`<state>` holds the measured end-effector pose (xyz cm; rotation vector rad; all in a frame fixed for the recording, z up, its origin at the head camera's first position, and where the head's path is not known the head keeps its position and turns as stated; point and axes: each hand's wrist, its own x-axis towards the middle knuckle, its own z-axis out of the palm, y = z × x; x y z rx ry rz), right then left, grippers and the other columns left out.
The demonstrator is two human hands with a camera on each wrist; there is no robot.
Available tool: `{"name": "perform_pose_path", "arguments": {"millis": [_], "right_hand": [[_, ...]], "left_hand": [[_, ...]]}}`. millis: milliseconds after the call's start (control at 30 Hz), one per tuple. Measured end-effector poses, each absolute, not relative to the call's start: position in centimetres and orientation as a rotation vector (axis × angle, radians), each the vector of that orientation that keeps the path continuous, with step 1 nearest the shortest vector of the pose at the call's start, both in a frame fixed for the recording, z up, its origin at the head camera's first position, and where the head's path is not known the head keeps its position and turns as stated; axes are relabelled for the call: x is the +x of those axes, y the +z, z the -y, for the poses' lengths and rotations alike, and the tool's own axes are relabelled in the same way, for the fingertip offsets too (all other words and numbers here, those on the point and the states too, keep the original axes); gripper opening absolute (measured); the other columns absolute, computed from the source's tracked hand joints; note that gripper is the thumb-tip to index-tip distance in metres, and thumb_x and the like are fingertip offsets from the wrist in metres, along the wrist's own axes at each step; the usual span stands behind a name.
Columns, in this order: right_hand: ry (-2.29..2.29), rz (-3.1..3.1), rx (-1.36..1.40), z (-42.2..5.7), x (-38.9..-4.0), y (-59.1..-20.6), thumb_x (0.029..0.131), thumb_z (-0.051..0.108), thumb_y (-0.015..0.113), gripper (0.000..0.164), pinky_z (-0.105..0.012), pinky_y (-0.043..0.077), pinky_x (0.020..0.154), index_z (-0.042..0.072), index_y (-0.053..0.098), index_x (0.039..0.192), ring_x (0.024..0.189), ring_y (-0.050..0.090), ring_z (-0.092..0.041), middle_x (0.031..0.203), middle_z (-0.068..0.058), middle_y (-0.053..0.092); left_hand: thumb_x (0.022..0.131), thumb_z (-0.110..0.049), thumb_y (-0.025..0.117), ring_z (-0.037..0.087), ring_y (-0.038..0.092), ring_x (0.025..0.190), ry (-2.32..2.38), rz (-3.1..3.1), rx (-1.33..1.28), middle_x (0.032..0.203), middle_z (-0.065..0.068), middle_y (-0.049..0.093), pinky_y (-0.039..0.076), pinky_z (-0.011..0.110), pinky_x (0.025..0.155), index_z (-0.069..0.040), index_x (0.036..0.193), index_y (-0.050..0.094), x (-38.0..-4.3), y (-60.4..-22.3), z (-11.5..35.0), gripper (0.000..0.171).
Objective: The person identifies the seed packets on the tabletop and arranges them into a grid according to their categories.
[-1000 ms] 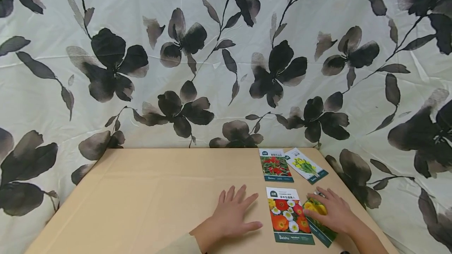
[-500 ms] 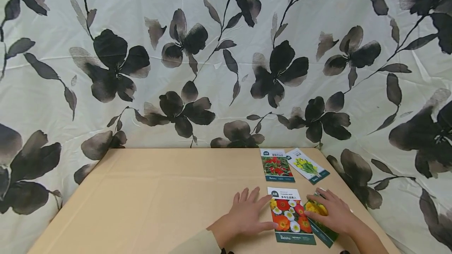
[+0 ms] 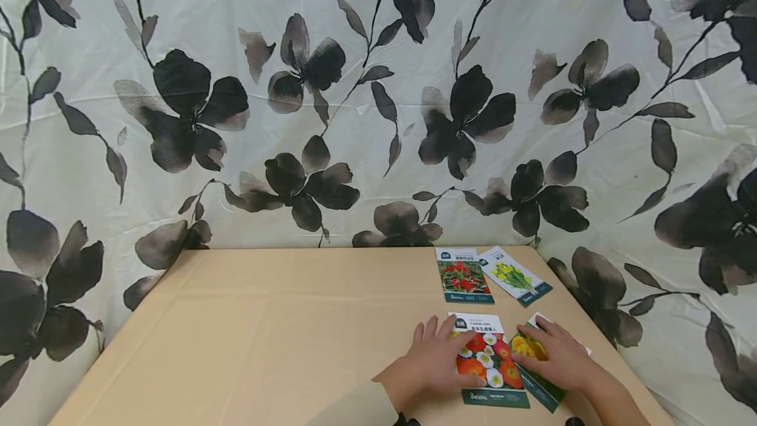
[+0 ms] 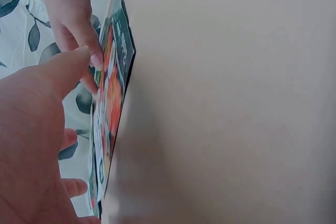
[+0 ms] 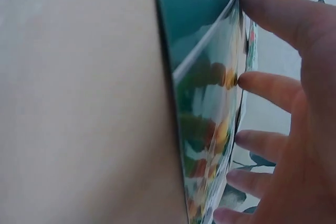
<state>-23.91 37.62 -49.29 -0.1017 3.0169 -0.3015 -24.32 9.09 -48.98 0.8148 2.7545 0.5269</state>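
Observation:
My left hand [image 3: 434, 360] lies spread over the left edge of a seed packet [image 3: 497, 368] printed with orange, red and white flowers. Its thumb reaches across the packet's lower part. To the right, my right hand [image 3: 562, 357] rests with its fingers spread on a tilted packet [image 3: 541, 388] with a yellow picture and a green band, hiding much of it. The two packets meet along their sides. In the right wrist view, the fingertips touch the glossy green-and-yellow packet [image 5: 202, 114]. The left wrist view has the flower packet [image 4: 114, 95] edge-on beyond the left thumb.
Farther back on the tan table [image 3: 266, 334] lie a packet with red flowers [image 3: 464, 277] and a slanted white packet with yellow flowers [image 3: 513, 276], their edges close together. A white cloth with dark flowers [image 3: 378, 117] hangs behind the table.
My left hand has moved right, from the bare table beside the flower packet to over its left edge. My right hand stays nearly still on the yellow packet.

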Motion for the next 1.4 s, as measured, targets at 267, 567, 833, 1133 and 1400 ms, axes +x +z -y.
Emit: {"name": "perform_pose_path", "arguments": {"millis": [267,567,833,1133,1400], "right_hand": [[-0.294,-2.982,-0.046,-37.7,-24.2,-49.2,0.082,0.076,0.064,0.093,-0.086,0.034,0.093,0.01,0.054,0.146,0.132,0.033,-0.065,0.152,-0.039,0.036],[-0.313,-2.943,0.014,-37.8,-24.4,-49.5,0.083,0.077,0.061,0.1,-0.087,0.032,0.094,0.003,0.049,0.148,0.129,0.033,-0.067,0.15,-0.043,0.033],[-0.294,-2.926,0.034,-37.8,-24.3,-49.5,0.085,0.079,0.058,0.102,-0.085,0.033,0.095,-0.001,0.048,0.148,0.129,0.033,-0.068,0.15,-0.044,0.032],[-0.311,-2.917,0.062,-37.3,-23.7,-49.2,0.086,0.077,0.059,0.102,-0.084,0.034,0.096,-0.002,0.047,0.148,0.125,0.035,-0.067,0.148,-0.044,0.032],[-0.305,-2.919,0.098,-36.8,-23.5,-48.8,0.085,0.079,0.059,0.104,-0.083,0.037,0.094,-0.002,0.047,0.148,0.121,0.039,-0.064,0.145,-0.044,0.034]], "left_hand": [[0.083,-0.077,0.062,0.033,0.026,0.153,0.47,-2.76,0.881,0.168,-0.008,0.026,0.026,0.059,0.122,-0.053,0.153,0.036,-24.0,-49.3,-10.7,0.078],[0.082,-0.08,0.06,0.031,0.028,0.153,0.401,-2.792,0.907,0.168,-0.01,0.025,0.027,0.057,0.123,-0.054,0.153,0.034,-23.6,-49.3,-12.1,0.08],[0.082,-0.081,0.059,0.028,0.029,0.152,0.334,-2.802,0.901,0.167,-0.012,0.027,0.027,0.055,0.122,-0.055,0.152,0.034,-23.4,-49.1,-13.3,0.079],[0.082,-0.082,0.058,0.027,0.033,0.149,0.31,-2.781,0.864,0.166,-0.013,0.028,0.03,0.049,0.122,-0.057,0.152,0.033,-23.5,-49.9,-14.4,0.078],[0.082,-0.083,0.056,0.028,0.032,0.152,0.349,-2.76,0.83,0.167,-0.013,0.027,0.027,0.052,0.124,-0.056,0.151,0.036,-23.3,-49.7,-15.3,0.078]]}}
